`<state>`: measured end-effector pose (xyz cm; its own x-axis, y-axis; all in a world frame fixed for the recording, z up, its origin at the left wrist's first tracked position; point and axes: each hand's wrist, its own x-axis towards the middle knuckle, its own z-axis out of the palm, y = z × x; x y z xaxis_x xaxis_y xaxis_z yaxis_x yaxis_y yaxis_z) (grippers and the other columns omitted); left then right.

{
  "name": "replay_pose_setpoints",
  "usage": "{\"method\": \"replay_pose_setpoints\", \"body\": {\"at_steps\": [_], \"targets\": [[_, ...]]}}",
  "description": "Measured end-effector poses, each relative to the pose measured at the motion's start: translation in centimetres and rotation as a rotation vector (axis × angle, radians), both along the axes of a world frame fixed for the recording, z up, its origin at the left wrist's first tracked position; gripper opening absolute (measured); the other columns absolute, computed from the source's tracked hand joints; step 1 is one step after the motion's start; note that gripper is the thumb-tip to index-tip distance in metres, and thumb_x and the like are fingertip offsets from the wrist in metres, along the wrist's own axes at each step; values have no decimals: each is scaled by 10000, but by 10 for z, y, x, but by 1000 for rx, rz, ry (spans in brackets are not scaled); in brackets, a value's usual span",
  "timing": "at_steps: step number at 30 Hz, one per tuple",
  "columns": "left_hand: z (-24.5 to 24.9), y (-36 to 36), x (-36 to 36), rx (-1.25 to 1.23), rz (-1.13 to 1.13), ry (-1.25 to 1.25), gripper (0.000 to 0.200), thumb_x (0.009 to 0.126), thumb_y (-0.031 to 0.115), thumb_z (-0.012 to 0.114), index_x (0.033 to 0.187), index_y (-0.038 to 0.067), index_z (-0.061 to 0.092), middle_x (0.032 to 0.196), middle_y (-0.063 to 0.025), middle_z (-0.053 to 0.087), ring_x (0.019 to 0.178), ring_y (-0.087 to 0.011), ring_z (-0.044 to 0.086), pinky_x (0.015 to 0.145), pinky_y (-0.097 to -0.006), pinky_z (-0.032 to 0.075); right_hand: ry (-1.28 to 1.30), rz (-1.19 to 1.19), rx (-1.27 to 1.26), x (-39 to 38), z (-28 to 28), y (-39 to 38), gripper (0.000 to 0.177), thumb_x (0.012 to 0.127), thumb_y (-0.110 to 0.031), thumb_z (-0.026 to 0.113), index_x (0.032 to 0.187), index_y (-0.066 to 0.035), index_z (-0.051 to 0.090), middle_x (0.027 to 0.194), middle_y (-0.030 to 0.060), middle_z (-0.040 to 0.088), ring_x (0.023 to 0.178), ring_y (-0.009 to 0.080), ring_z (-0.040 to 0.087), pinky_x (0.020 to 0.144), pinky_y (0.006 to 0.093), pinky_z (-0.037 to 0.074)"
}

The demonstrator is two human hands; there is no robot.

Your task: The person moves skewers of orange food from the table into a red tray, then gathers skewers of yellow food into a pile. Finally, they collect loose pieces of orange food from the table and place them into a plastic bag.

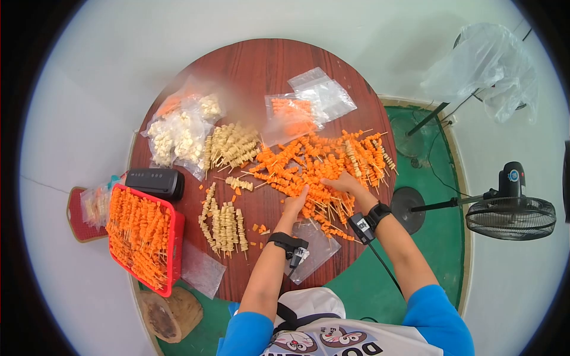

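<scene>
Orange cubed pieces threaded on sticks make a large heap of skewers point(291, 160) on the right half of the round table. At the heap's near side, my left hand point(294, 203) presses in with its thumb up, closed on some of the orange skewers. My right hand point(344, 183) grips the same bunch from the right, thumb pointing left. Most fingers of both hands are hidden by the skewers. Below the bunch, a clear plastic bag point(314, 252) lies flat. Pale skewers point(225, 228) rest in a row left of my left hand, with loose orange bits beside them.
A red basket point(176, 249) of orange skewers stands at the left, beside a black device point(155, 183). Bags of pale pieces point(178, 136), a pale skewer pile point(231, 145) and clear bags point(323, 95) occupy the far side. A fan point(510, 207) stands right of the table.
</scene>
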<state>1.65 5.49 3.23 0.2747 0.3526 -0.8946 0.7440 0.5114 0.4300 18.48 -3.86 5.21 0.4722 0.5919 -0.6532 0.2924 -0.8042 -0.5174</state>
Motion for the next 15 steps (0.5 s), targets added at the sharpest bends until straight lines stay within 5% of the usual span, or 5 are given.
{"method": "replay_pose_setpoints", "body": {"at_steps": [3,5,7,10,15], "targets": [[-7,-1,2,204,-32,-39,942,624,671,539,1129,-115,411,1149,-248,438,1062,-329,452,848,-434,382,25,-53,63,15,-61,0,850,545,-639,627,891,132,538,815,219,582,710,255,594,576,326,460],[1,-4,5,245,14,-81,934,635,658,540,1141,-114,399,1161,-255,427,1076,-328,439,870,-431,363,-42,-139,130,-1,-51,-2,821,543,-611,651,897,122,540,810,206,583,694,241,590,567,321,458],[1,-8,8,211,101,-42,918,667,624,535,1197,-100,339,1229,-242,370,1126,-318,393,925,-431,302,-106,-227,195,-10,-32,-1,795,541,-583,674,903,111,541,804,192,584,679,227,586,558,317,457],[-15,-7,14,-9,274,-126,885,692,580,544,1246,-59,284,1289,-199,314,1151,-305,368,960,-433,247,137,-266,110,-15,-6,0,637,605,-446,711,915,83,537,833,138,591,781,174,568,671,301,453],[-24,-6,4,-142,378,-301,795,717,515,563,1257,-3,296,1283,-146,335,1126,-266,403,933,-399,305,387,-317,195,-29,12,-4,701,664,-416,678,1123,40,409,1022,142,522,894,181,524,746,304,429]]}}
